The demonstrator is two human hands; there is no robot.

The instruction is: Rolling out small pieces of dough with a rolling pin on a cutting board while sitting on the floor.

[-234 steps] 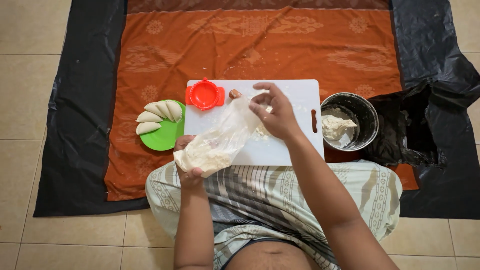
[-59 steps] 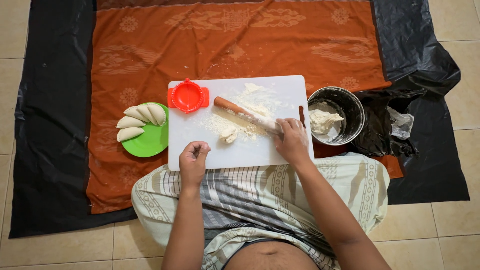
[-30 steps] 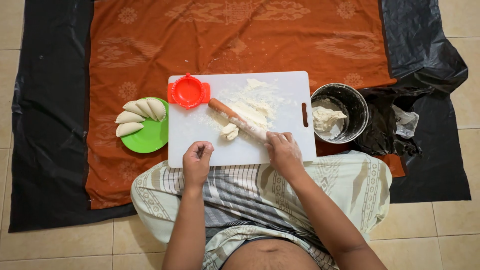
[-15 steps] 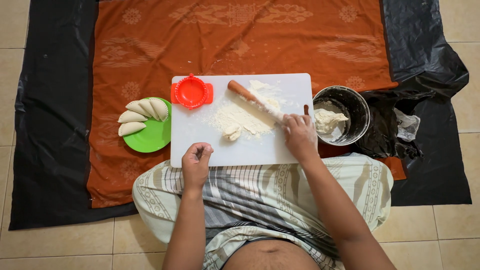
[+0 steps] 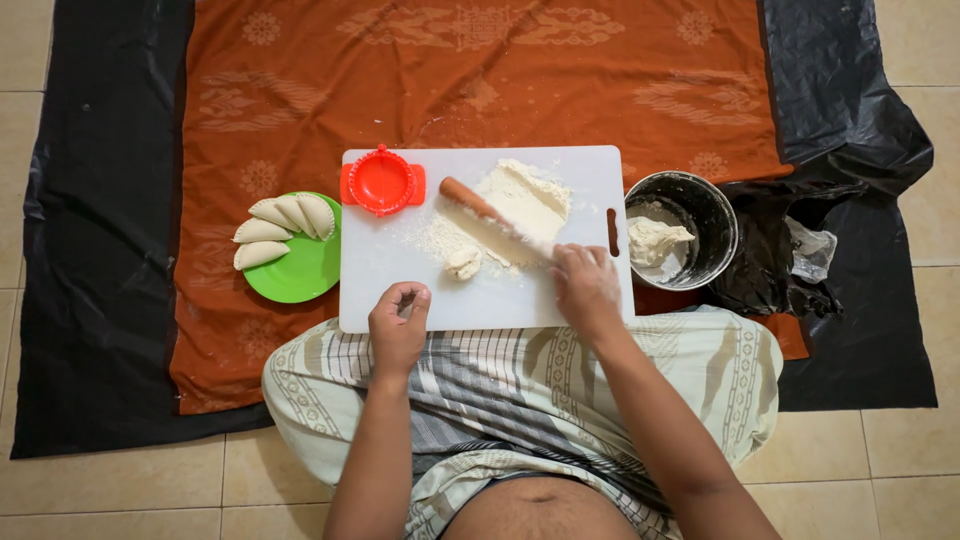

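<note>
Right, I'm looking straight down at a white board [image 5: 400,290] set on an orange cloth [image 5: 480,90], which lies over black plastic [image 5: 100,250] on a tiled floor. My right hand [image 5: 585,285] sits at the board's lower right, fingers curled down over the near end of a wooden pin [image 5: 480,212]; I've got hold of that end, and the pin runs up and left on a slant from the hand across a dusting of flour [image 5: 520,205]. Just below the pin's middle, touching the flour patch, sits a small lump of dough [image 5: 463,263]; I can't tell whether the pin touches it. My left hand [image 5: 398,328] rests at the board's near edge, left of centre, fingers loosely curled inward with thumb and fingertips close together, holding nothing I can see. Up at the board's far left corner lies a red round press [image 5: 382,182], closed flat, with little handles at each side. Left of the board, on the cloth, a green plate [image 5: 300,275] carries four folded half-moon pastries [image 5: 280,225] fanned along its upper left. Off the board's right edge stands a metal pot [image 5: 712,215] with a mass of dough in it, and just beside that a crumpled black bag [image 5: 770,250].
</note>
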